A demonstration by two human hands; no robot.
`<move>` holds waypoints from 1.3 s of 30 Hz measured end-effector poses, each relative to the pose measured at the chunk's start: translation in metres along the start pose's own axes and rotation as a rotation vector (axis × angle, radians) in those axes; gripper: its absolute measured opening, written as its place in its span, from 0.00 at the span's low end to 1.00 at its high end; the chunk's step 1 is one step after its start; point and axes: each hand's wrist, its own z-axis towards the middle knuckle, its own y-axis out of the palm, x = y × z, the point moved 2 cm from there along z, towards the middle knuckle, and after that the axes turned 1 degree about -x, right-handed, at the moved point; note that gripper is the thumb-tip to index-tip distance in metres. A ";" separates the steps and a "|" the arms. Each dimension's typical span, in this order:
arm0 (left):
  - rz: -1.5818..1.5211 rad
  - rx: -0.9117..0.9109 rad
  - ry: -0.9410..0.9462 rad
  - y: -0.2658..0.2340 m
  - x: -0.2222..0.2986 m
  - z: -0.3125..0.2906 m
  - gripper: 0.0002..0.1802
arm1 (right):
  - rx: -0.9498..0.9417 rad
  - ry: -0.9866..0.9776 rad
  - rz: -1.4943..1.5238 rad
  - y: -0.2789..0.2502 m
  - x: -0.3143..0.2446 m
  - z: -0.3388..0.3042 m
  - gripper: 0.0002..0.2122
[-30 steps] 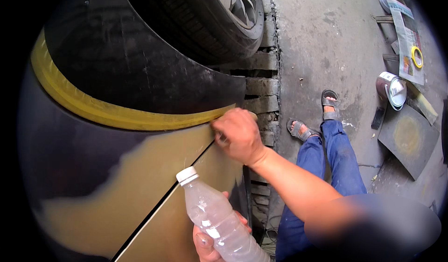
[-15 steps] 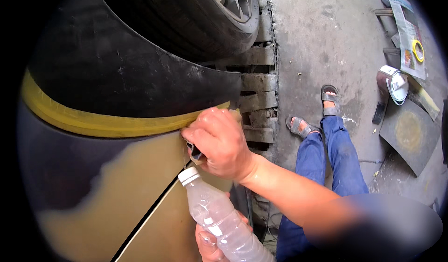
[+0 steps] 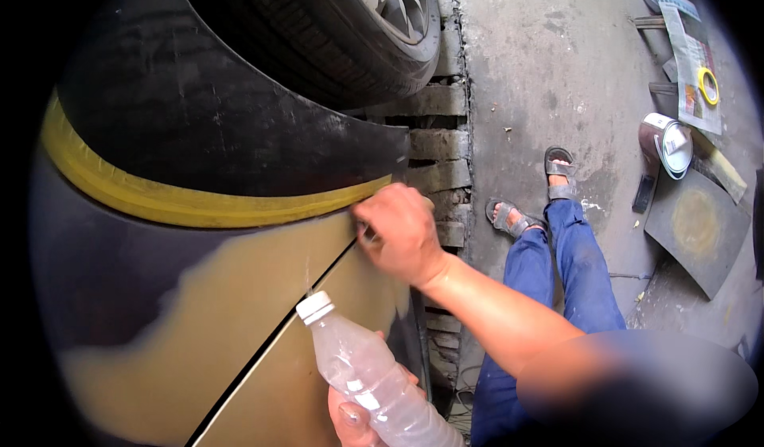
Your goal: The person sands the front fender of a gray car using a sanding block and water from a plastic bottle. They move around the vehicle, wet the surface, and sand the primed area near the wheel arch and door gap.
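Observation:
My left hand (image 3: 350, 417) is wrapped round a clear plastic bottle (image 3: 370, 375) with a white cap (image 3: 315, 308), tilted up toward the car panel (image 3: 231, 304). A thin jet of water leaves the cap. My right hand (image 3: 402, 236) presses against the panel's edge, just below the yellow tape (image 3: 207, 212) and over the end of the dark seam (image 3: 263, 351). Its fingers are closed on a folded sheet of sandpaper, mostly hidden by the hand now. The panel shows a tan patch with grey paint at its left.
A tyre (image 3: 358, 57) stands above the dark trim (image 3: 215, 121). Brick slats (image 3: 438, 145) run along the floor edge. At the right lie a paint can (image 3: 664, 145), a dark square board (image 3: 700, 228), newspaper (image 3: 684, 57) and a yellow tape roll (image 3: 707, 86). My sandalled feet (image 3: 537, 192) are on the concrete.
My right hand has moved right and slightly up along the panel's edge, and the sandpaper is less visible. The bottle has shifted slightly left and down.

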 end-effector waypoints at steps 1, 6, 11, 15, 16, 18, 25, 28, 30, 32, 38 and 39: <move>0.013 0.004 -0.001 -0.001 0.001 -0.001 0.60 | 0.021 -0.069 0.026 0.003 -0.012 0.005 0.09; -0.065 -0.011 0.056 -0.003 0.000 0.002 0.60 | 0.027 -0.133 0.026 -0.002 -0.041 0.027 0.07; -0.014 -0.002 0.010 0.003 0.009 0.001 0.59 | -0.040 -0.082 -0.017 0.000 0.002 -0.002 0.10; -0.073 0.032 -0.009 0.008 0.005 0.001 0.60 | 0.045 -0.108 0.088 -0.002 -0.034 0.023 0.12; -0.061 0.030 -0.009 0.008 0.005 0.003 0.60 | 0.028 -0.096 0.060 0.001 -0.020 0.011 0.11; -0.052 0.044 0.006 0.009 0.005 0.002 0.60 | -0.057 -0.023 -0.025 0.000 0.009 -0.010 0.11; -0.057 0.034 -0.033 0.004 -0.004 0.006 0.59 | -0.046 -0.055 -0.009 0.002 0.006 -0.009 0.13; -0.085 0.019 -0.049 0.000 -0.007 0.010 0.60 | 0.008 -0.081 0.052 0.002 0.001 -0.003 0.13; -0.082 0.013 -0.026 0.001 -0.005 0.009 0.59 | -0.026 -0.050 -0.007 0.001 0.026 -0.016 0.13; -0.065 -0.015 -0.032 -0.003 -0.005 0.005 0.59 | -0.053 0.016 -0.083 0.003 0.043 -0.027 0.14; -0.041 -0.023 -0.030 -0.003 -0.006 0.010 0.57 | 0.001 -0.077 0.054 -0.001 -0.010 0.003 0.12; -0.041 -0.024 -0.029 -0.002 -0.005 0.009 0.57 | 0.003 -0.069 0.039 0.000 0.000 0.000 0.12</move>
